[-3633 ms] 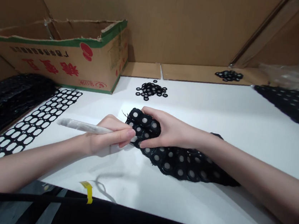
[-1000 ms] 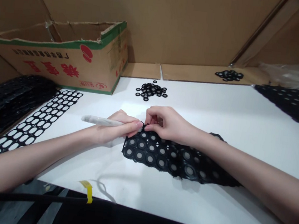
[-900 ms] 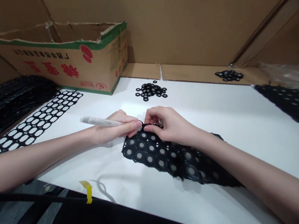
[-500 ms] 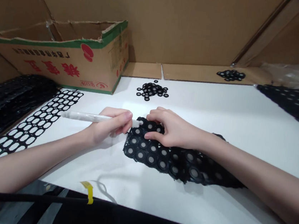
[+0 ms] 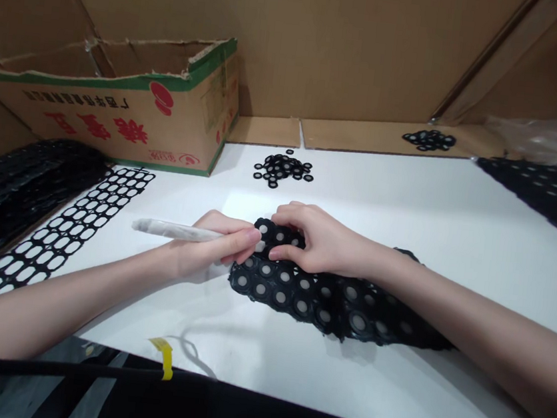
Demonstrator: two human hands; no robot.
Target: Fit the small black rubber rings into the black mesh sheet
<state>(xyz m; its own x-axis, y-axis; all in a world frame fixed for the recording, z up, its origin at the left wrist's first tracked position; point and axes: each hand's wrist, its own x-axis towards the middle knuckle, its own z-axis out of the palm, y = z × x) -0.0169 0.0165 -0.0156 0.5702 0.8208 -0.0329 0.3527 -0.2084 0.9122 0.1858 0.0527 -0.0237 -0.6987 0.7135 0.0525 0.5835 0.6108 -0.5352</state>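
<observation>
A white pen-like stick (image 5: 175, 230) is pinched in my left hand (image 5: 221, 243), its tip at the left end of a black rubber sheet (image 5: 294, 291) studded with rows of round rings. My right hand (image 5: 318, 240) grips the sheet's far left part between thumb and fingers. The rest of the sheet runs right, under my right forearm. Behind my hands lies a small pile of loose black rings (image 5: 283, 168) with pale centres.
A cardboard box (image 5: 177, 124) stands at the back left. Before it lie an open black mesh strip (image 5: 75, 226) and a heap of black sheets (image 5: 19, 186). More rings (image 5: 429, 139), another ringed sheet (image 5: 546, 192) and clear plastic (image 5: 548, 138) are at the back right. A black cable (image 5: 63, 370) crosses the front.
My left hand has moved slightly right and down with the white stick, from the sheet's corner ring toward the row below. My right hand has stayed on the sheet.
</observation>
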